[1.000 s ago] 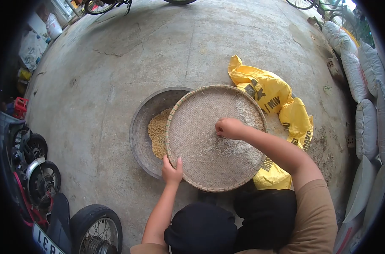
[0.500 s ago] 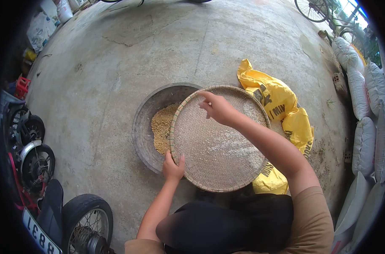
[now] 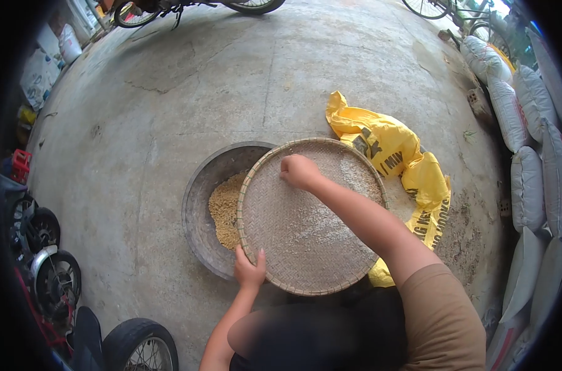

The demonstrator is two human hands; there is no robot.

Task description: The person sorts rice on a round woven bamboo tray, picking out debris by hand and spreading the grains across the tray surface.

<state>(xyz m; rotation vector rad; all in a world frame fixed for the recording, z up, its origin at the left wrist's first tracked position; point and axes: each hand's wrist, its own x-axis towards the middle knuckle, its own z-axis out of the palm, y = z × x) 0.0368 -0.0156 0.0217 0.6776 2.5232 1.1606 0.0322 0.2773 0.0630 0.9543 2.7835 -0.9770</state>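
Note:
My left hand point(image 3: 250, 269) grips the lower left rim of a round woven tray point(image 3: 274, 247), its thumb on top. White grains point(image 3: 321, 222) are scattered over the tray's middle and right side. Over the upper left part of the tray is my right hand point(image 3: 298, 172), its fingers closed together; whatever they pinch, if anything, is hidden. Beneath the tray's left edge stands a wide grey basin point(image 3: 197, 238), partly covered, with yellowish-brown grain point(image 3: 225, 207) inside.
A crumpled yellow sack point(image 3: 386, 133) lies right of the tray on the concrete floor point(image 3: 200, 111). White sacks point(image 3: 528, 188) are stacked along the right side. Motorbikes point(image 3: 55, 284) stand at the lower left, another motorbike point(image 3: 256, 5) and a bicycle point(image 3: 428, 6) at the top.
My right hand moved from the tray's middle to its upper left edge with a finger extended, then slightly back inward, fingers now closed. My left hand stays on the rim. The camera view shifted.

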